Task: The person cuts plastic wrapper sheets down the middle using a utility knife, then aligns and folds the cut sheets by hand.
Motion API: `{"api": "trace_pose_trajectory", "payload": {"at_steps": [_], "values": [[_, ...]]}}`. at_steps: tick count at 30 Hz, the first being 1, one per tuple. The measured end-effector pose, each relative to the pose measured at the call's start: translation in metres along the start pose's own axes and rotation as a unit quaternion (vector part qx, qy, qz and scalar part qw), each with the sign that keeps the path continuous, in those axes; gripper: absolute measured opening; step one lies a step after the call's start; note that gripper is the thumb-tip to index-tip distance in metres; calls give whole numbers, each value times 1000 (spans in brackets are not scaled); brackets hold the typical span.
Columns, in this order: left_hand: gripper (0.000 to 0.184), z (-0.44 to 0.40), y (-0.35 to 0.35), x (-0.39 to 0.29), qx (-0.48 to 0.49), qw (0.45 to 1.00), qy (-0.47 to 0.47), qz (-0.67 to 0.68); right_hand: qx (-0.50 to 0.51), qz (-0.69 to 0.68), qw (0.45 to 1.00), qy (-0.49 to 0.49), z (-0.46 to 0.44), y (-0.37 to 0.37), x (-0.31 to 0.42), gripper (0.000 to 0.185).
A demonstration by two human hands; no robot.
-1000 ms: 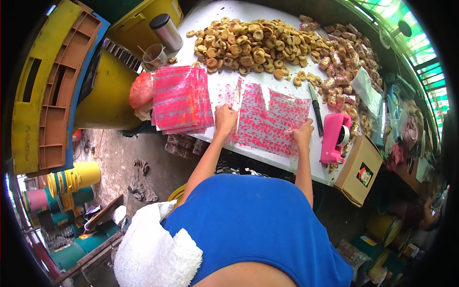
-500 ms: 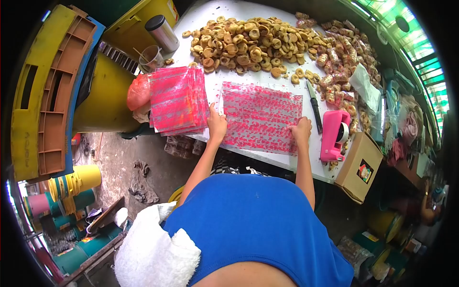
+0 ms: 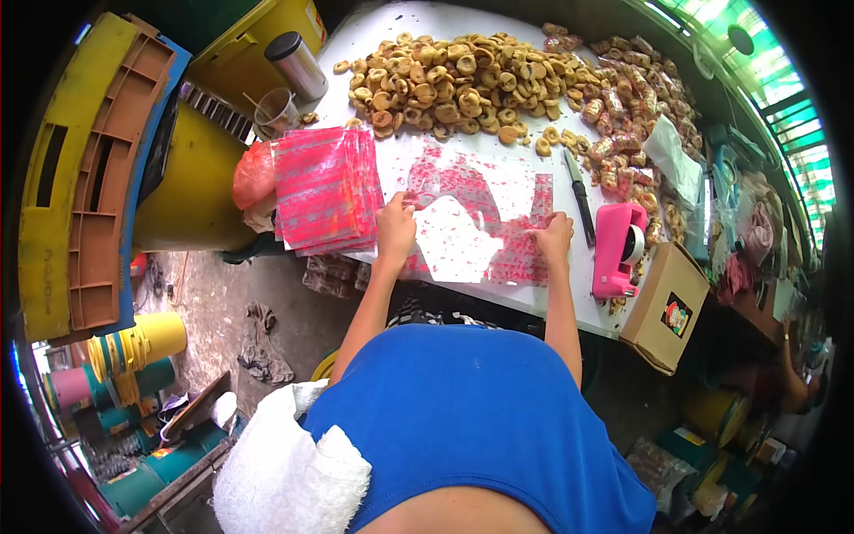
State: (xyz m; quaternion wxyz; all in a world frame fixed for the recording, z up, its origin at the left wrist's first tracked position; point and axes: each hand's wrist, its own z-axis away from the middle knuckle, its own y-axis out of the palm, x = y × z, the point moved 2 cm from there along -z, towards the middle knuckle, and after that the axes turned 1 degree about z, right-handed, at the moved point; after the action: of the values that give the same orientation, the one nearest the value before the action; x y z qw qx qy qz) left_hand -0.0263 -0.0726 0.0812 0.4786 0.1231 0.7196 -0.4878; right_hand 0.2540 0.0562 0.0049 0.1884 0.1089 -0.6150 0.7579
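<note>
Pinching here with both sets of fingers: a clear, red-printed plastic sheet (image 3: 471,214) lies spread between my hands, bright glare washing out part of its print. On its left edge, my left hand (image 3: 397,230) has thumb and fingers drawn in narrow around the plastic; over by its right edge, my right hand (image 3: 554,238) does the same, fingertips together. Under it all, the white table (image 3: 378,27).

Looking just left of my left fingers, there's a stack of matching sheets (image 3: 327,189), a red plastic bag (image 3: 255,175) tucked against its far side. Beyond my fingertips, a big heap of round biscuits (image 3: 467,84); farther to the right, a spread of wrapped packets (image 3: 636,107). Near my right fingers, slightly beyond them, the black-handled knife (image 3: 580,200), then a pink tape dispenser (image 3: 616,251), and farther right, a cardboard box (image 3: 665,307).
</note>
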Motion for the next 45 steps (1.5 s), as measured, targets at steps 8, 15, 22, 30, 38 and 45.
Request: {"api": "trace_pose_trajectory", "payload": {"at_steps": [8, 15, 22, 30, 38, 45], "values": [[19, 12, -28, -37, 49, 991, 68, 105, -138, -65, 980, -126, -6, -4, 4, 85], [19, 4, -19, 72, 9, 960, -60, 272, 159, -434, 883, -82, -13, 7, 2, 16], [16, 37, -1, 78, 57, 995, -72, -34, -108, -150, 960, -211, -1, 14, 16, 14], [20, -6, 22, 68, -16, 988, -68, -139, -78, 0, 996, -50, -20, 13, 64, 33], [29, -17, 42, 61, -41, 970, -92, -219, -26, -73, 997, -20, -25, 13, 55, 43], [30, -25, 35, 69, 24, 975, -120, -188, 65, -156, 985, -38, -30, 6, 9, 20]]}}
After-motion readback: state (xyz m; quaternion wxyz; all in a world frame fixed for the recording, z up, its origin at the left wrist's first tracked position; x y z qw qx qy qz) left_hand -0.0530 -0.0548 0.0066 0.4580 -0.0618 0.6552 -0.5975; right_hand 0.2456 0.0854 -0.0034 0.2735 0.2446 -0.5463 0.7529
